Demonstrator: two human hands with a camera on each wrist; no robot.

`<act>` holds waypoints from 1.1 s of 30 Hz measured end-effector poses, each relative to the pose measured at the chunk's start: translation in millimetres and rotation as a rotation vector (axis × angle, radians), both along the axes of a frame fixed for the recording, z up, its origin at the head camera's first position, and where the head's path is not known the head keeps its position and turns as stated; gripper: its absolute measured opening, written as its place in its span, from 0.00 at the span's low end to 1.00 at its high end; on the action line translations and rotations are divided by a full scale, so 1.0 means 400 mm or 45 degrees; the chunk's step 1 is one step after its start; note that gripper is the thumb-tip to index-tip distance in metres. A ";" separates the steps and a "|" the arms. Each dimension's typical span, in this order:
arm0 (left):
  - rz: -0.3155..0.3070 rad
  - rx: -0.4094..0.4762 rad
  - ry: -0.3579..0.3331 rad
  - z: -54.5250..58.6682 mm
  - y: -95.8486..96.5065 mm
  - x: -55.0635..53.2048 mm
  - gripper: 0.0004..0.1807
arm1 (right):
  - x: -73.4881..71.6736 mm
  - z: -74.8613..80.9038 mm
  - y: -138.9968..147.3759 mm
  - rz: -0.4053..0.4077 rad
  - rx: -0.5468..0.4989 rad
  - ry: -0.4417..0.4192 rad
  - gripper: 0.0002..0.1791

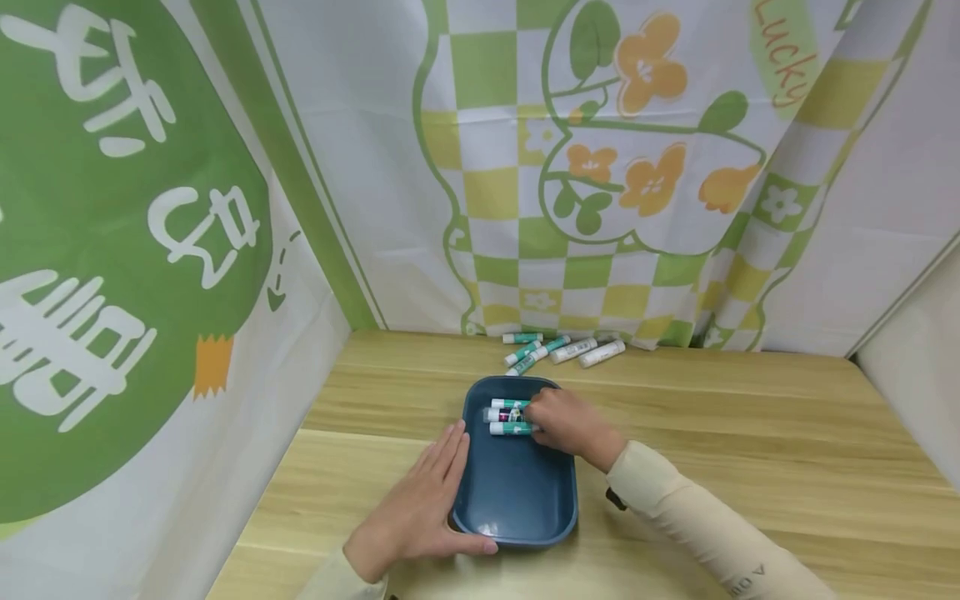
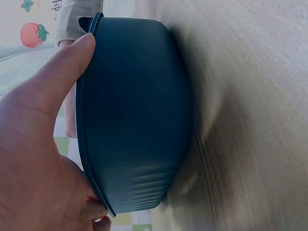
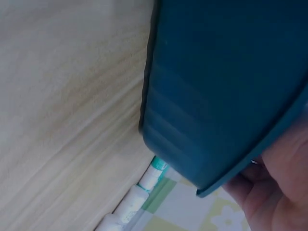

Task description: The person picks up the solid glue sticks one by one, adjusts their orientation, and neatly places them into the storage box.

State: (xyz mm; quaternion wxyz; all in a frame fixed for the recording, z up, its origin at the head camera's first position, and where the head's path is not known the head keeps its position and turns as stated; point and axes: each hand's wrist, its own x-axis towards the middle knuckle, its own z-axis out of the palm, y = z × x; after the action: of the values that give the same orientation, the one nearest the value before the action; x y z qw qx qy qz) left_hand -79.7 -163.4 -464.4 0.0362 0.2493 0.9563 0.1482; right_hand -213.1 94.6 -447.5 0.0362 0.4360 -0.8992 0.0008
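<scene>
While the left hand (image 1: 427, 500) rests with straight fingers along the left side of the blue box (image 1: 517, 492), its thumb on the near rim, the right hand (image 1: 566, 421) bends curled fingers over the right ends of three tubes (image 1: 512, 428) inside the box's far half; whether it pinches one, I cannot tell. More tubes (image 1: 574, 350) lie on the table (image 1: 712, 417) beyond the box.

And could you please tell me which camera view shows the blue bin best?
The head view, because it looks down into the blue bin. Both wrist views show only its outer wall and some rim.
</scene>
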 end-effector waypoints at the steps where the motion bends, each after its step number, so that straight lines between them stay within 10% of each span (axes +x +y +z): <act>1: -0.001 -0.002 0.003 0.000 0.000 0.000 0.76 | 0.001 -0.002 -0.003 -0.018 0.007 0.001 0.05; 20: 0.011 -0.011 -0.035 0.007 0.003 0.004 0.76 | 0.012 -0.012 -0.025 -0.138 0.015 0.084 0.09; 33: 0.018 -0.014 -0.033 0.006 0.005 0.002 0.77 | -0.048 0.132 0.038 -0.157 -0.169 -0.070 0.09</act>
State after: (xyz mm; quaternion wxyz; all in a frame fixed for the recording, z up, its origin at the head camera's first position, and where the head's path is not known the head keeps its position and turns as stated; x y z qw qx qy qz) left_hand -78.8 -161.5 -462.2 0.0491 0.2405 0.9583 0.1464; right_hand -232.5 109.9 -394.7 0.0403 0.3763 -0.9229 0.0703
